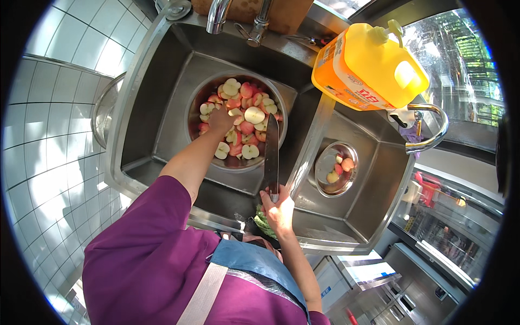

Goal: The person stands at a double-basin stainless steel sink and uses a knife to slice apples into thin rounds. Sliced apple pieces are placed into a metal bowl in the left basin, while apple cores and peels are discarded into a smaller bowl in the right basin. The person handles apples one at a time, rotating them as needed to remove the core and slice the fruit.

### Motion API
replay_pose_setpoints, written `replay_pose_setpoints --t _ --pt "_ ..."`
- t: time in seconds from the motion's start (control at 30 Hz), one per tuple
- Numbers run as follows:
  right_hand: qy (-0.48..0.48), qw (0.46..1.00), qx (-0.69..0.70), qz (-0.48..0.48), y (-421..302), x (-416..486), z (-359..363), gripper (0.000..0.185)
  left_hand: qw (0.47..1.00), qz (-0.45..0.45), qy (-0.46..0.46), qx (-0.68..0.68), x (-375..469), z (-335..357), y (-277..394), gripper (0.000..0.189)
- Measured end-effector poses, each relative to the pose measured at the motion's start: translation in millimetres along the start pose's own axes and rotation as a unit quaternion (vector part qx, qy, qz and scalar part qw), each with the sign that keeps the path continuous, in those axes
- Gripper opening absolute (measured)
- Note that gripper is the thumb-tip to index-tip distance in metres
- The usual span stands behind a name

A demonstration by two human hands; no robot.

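Observation:
A large stainless steel bowl (280,91) in the left sink basin holds many cut apple halves (254,115), pale cut faces and red skins mixed. Over the left side of the heap reaches my left hand (221,121), its fingers down among the apples; whether they grip one is unclear. My right hand (278,209) grips the handle of a broad kitchen knife (271,152). The dark blade points away from me, its tip above the bowl's right rim. Several apples (338,168) lie in a smaller metal bowl (318,178) in the right basin.
A yellow and orange pump jug (369,69) stands at the back right. Chrome faucets (219,16) and a curved spout (440,130) rise around the sink. A metal divider (310,150) separates the basins. Something green (264,221) lies by the front edge.

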State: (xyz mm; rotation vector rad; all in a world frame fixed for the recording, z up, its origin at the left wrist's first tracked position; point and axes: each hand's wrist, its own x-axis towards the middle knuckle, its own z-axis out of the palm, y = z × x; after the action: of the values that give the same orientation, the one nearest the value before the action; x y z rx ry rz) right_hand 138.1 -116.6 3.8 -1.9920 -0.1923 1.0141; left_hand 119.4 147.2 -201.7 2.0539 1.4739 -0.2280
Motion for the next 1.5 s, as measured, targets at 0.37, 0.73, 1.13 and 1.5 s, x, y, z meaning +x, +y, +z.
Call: replay_pose_setpoints --t 0.37,0.73,1.13,1.5 --pt "0.017 0.999 -0.028 -0.031 -14.7 6.1 17.5 0.018 0.945 0.140 -0.002 -0.295 -61.6 -47.8 -25.3 0.042" --pt "0.026 0.999 -0.019 -0.016 -23.3 11.3 2.7 0.020 0.659 0.034 -0.339 -0.671 -127.8 -128.3 12.8 0.027" --pt "-0.169 0.944 0.263 0.105 92.0 23.0 18.4 0.025 0.878 0.402 -0.239 -0.103 -216.7 7.3 233.5 0.030" --pt "-0.054 0.983 0.163 0.060 45.2 0.1 1.6 0.013 0.875 0.363 -0.016 -0.321 -173.2 -96.0 91.6 0.031"
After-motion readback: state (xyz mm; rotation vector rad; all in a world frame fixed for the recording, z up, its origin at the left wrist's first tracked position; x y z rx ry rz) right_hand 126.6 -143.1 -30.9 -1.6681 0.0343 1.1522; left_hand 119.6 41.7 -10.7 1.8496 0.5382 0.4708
